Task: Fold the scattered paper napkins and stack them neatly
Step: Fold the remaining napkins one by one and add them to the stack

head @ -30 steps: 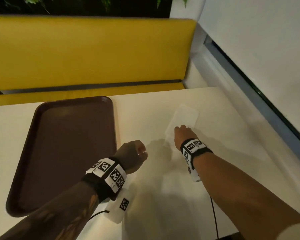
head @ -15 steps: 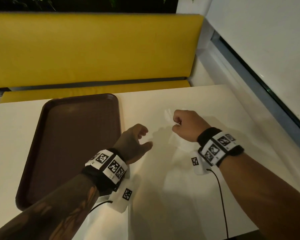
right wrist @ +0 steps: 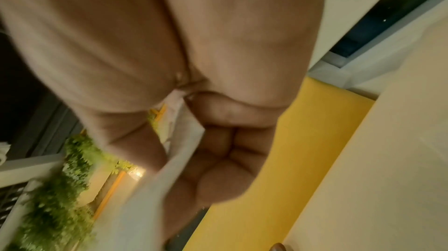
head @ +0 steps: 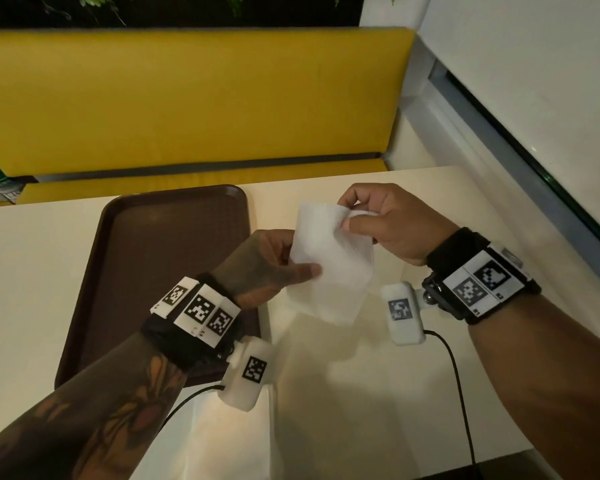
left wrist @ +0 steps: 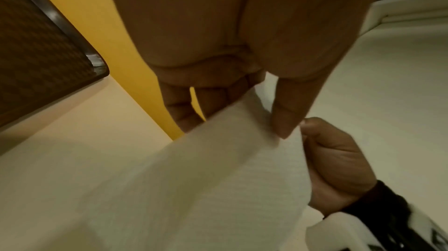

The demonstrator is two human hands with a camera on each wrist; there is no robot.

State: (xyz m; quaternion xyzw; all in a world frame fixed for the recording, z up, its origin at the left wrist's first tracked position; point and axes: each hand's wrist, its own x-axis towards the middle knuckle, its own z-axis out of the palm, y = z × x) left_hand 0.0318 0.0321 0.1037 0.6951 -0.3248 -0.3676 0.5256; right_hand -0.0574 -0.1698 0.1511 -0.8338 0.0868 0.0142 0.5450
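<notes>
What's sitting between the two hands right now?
Only the white napkin spans the gap: the left hand pinches its left edge, the right hand its upper right corner, above the table. Head view shows this.

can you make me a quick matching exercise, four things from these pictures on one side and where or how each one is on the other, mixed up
Column one:
1. napkin
2. tray
3. bench
4. left hand

Column two:
A. yellow, behind the table
B. lying on the table, left of the hands, brown
C. held in the air by both hands
D. pinches the napkin's lower left edge

Pairs: 1-C, 2-B, 3-A, 4-D. The right hand pinches the napkin's top right corner.
</notes>
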